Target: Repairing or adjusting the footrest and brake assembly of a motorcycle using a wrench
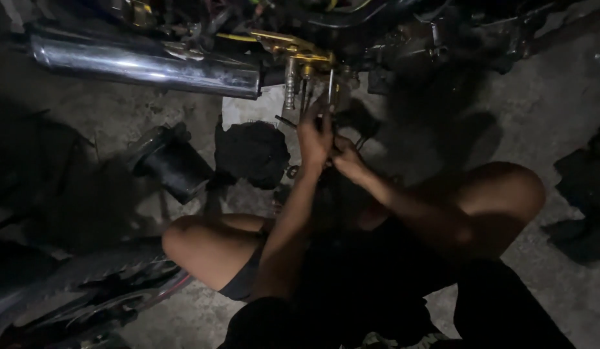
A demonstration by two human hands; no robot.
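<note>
I crouch on a concrete floor beside a motorcycle. My left hand [315, 132] reaches up under the bike, fingers closed around a thin metal rod or tool [330, 87] just below a gold-coloured bracket [293, 46]. Just below and to the right, my right hand [347, 158] is closed on something small and dark that I cannot make out. Both hands almost touch. The light is dim and the fingertips are partly hidden.
A chrome exhaust pipe [145, 64] runs across the top left. A dark cylindrical part [170, 165] and a black rag [253, 152] lie on the floor left of my hands. My knees [183, 239] flank my arms. Dark items [584, 181] sit at the right.
</note>
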